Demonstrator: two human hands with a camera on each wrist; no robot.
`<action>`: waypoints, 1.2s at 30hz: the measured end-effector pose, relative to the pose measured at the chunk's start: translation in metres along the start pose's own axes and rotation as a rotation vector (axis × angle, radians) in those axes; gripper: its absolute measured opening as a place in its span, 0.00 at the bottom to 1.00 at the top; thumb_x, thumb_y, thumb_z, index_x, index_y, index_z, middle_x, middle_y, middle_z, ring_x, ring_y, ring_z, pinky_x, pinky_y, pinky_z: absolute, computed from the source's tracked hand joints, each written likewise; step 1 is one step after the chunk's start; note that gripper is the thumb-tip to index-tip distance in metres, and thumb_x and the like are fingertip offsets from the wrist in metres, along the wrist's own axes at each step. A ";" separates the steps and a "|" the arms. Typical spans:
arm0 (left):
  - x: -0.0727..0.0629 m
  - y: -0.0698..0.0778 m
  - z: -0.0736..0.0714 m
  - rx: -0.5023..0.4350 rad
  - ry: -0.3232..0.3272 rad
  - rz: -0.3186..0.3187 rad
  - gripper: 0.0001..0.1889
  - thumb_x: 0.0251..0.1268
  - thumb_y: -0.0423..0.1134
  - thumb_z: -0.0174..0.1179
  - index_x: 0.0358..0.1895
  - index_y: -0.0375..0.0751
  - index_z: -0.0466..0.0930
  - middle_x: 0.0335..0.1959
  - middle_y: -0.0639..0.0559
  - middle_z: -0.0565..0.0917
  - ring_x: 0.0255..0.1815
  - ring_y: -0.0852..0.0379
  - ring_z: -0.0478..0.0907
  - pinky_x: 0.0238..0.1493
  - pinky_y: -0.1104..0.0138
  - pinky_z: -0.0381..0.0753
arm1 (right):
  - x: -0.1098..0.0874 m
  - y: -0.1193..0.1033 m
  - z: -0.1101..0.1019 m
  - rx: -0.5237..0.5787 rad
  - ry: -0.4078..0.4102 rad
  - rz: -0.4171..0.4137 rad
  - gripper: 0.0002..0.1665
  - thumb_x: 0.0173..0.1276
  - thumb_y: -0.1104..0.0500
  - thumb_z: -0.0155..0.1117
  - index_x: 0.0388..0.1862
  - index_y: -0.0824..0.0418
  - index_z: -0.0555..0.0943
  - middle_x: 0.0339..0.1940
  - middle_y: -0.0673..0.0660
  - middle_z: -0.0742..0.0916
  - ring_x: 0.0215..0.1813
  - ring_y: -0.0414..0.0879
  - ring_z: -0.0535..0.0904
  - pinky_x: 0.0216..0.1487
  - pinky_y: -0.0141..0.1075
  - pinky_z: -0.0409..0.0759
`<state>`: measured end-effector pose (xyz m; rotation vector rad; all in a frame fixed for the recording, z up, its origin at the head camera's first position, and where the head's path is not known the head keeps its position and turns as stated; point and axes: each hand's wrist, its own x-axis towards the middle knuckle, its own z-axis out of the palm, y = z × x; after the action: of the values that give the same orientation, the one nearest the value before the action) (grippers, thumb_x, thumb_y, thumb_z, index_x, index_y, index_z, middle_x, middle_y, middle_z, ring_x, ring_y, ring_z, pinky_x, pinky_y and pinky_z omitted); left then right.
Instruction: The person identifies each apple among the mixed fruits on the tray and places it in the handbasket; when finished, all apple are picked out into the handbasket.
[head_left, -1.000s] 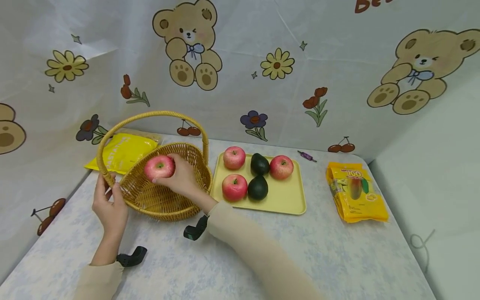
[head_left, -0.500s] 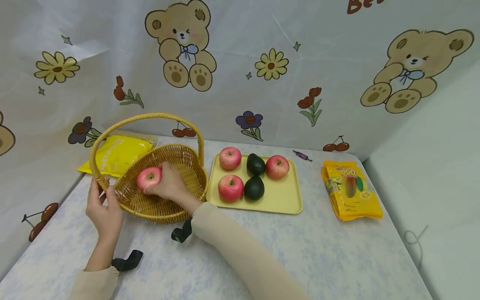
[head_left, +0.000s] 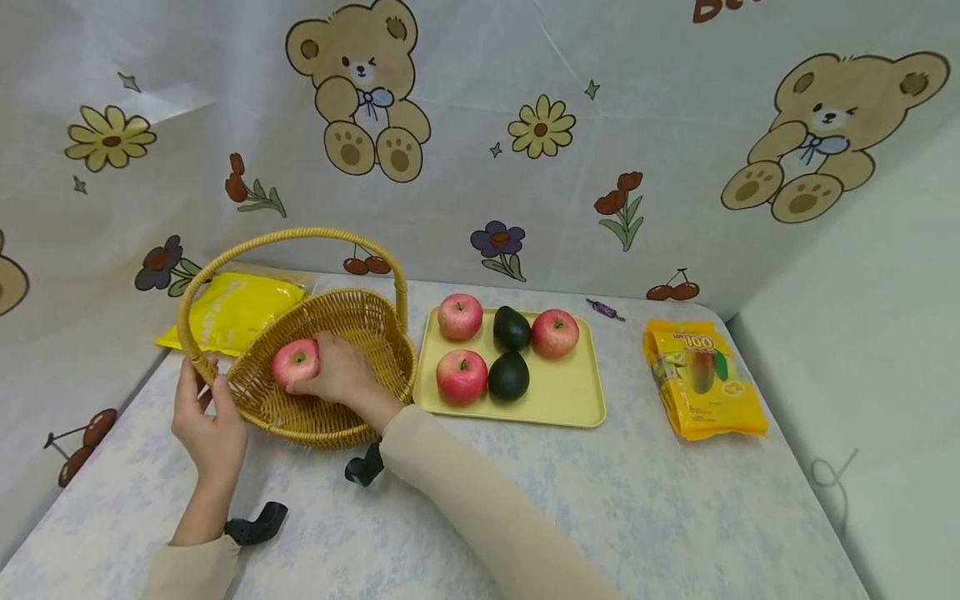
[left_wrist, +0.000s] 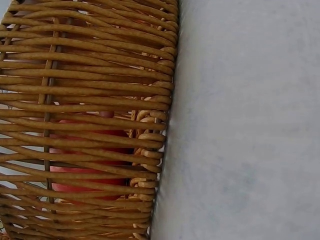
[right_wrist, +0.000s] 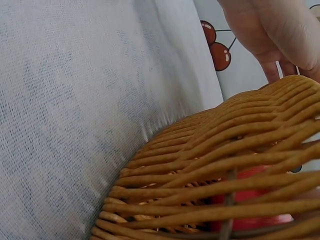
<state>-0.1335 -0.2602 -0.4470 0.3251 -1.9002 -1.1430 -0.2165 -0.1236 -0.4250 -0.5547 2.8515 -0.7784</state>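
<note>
Inside the yellow wicker basket [head_left: 375, 321], my right hand [head_left: 339, 371] grips a red apple [head_left: 294, 365] low down near the bottom. My left hand [head_left: 213, 429] holds the basket's left side, where the arched handle meets the rim, with some fingers hidden behind it. Through the weave in the left wrist view, red of the apple [left_wrist: 87, 172] shows between the strands. The right wrist view has the basket's woven side [right_wrist: 200, 165] up close, and the left hand [right_wrist: 280, 35] at its edge.
Right of the basket lies a yellow tray [head_left: 562, 396] with several apples and two dark green avocados [head_left: 508, 377]. A yellow packet [head_left: 243, 312] is behind the basket. Farther right are a purple wrapped candy [head_left: 604, 309] and a yellow-orange snack bag [head_left: 705, 383].
My right hand has lowered the apple deeper into the basket. The left hand keeps its hold on the basket's side. The head view has shifted slightly.
</note>
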 end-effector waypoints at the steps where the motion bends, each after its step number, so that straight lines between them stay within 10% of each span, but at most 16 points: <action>1: 0.000 0.000 0.000 0.003 0.001 0.001 0.22 0.73 0.34 0.49 0.69 0.46 0.71 0.56 0.43 0.81 0.55 0.73 0.71 0.53 0.81 0.71 | 0.000 0.000 0.000 0.012 -0.003 -0.005 0.47 0.51 0.34 0.73 0.65 0.51 0.68 0.55 0.46 0.81 0.54 0.39 0.77 0.56 0.34 0.75; 23: 0.001 -0.001 0.000 -0.016 0.008 0.009 0.22 0.72 0.31 0.50 0.68 0.43 0.72 0.55 0.39 0.81 0.53 0.72 0.71 0.51 0.81 0.71 | -0.004 0.003 -0.010 0.152 -0.116 -0.084 0.51 0.63 0.45 0.69 0.78 0.57 0.56 0.74 0.53 0.71 0.74 0.46 0.65 0.70 0.36 0.67; 36: 0.001 0.002 -0.001 -0.011 -0.004 -0.007 0.22 0.73 0.34 0.49 0.68 0.46 0.72 0.55 0.40 0.80 0.54 0.73 0.71 0.52 0.81 0.71 | -0.039 0.026 -0.056 0.287 -0.046 -0.184 0.52 0.60 0.42 0.71 0.78 0.52 0.58 0.74 0.53 0.70 0.68 0.47 0.72 0.65 0.38 0.73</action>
<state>-0.1326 -0.2601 -0.4450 0.3234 -1.8970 -1.1591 -0.2015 -0.0618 -0.3888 -0.7851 2.6068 -1.1629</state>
